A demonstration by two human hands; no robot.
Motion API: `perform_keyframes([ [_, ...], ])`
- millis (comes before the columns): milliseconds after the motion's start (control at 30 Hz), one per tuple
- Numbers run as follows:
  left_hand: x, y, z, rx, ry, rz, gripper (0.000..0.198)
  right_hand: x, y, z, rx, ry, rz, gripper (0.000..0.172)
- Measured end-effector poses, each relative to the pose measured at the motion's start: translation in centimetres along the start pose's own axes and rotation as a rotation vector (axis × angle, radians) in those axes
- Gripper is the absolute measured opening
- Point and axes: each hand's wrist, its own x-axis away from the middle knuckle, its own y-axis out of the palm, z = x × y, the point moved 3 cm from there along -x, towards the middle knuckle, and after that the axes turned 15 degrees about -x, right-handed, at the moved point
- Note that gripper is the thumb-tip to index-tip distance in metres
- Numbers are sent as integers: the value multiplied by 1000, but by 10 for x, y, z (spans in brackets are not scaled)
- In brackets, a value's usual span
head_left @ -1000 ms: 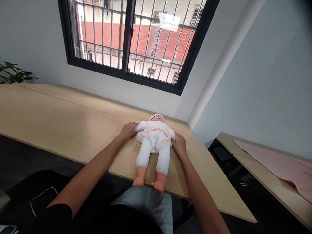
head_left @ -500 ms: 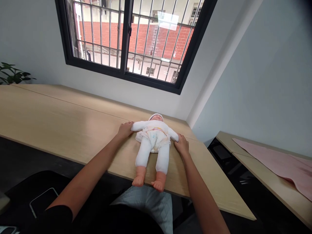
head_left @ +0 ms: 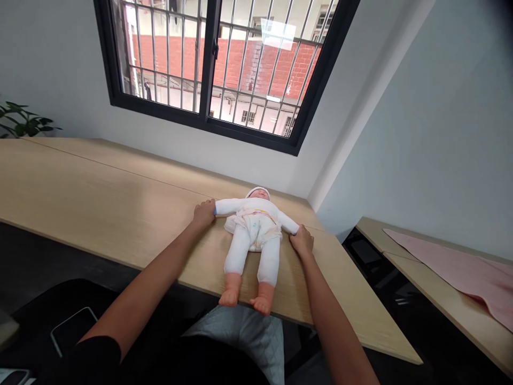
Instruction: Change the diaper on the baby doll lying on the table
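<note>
A baby doll (head_left: 258,230) lies on its back on the wooden table, head toward the window and feet at the near edge. It wears a white long-sleeved outfit, a white cap and a printed diaper (head_left: 258,229); its feet are bare. My left hand (head_left: 204,212) is closed round the end of the doll's arm on the left, with a bit of blue showing at the cuff. Round the end of the other arm my right hand (head_left: 303,239) is closed too. Both doll arms are stretched outward; their hands are hidden in my grip.
The light wooden table (head_left: 100,198) runs far to the left under a barred window (head_left: 224,69). A pink cloth (head_left: 452,262) lies on a second table at the right. At the far left is a green plant (head_left: 24,120). A black chair (head_left: 76,299) stands below.
My hands have moved slightly farther apart, drawing the doll's arms outward. The sleeve ends now show more, with blue at the left cuff.
</note>
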Motion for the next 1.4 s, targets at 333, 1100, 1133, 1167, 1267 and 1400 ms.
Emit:
perform_keyframes([
  [333,-2,7,-3,-31,-18,56,40,1,-1,-1,26,19,19,36],
  [1100,-15,11,-19,507,81,34,56,-2,-3,2,-42,3,29,45],
  [1133,-17,10,-20,554,82,42,55,-3,-3,2,-58,-5,18,49],
  [1167,-18,10,-21,600,81,50,54,-3,-3,1,-81,-16,0,52],
  [1267,-20,11,-22,741,79,57,52,-4,-1,1,-157,-51,-78,56],
  [1400,-21,15,-24,913,70,35,49,-5,0,2,-160,-66,-103,51],
])
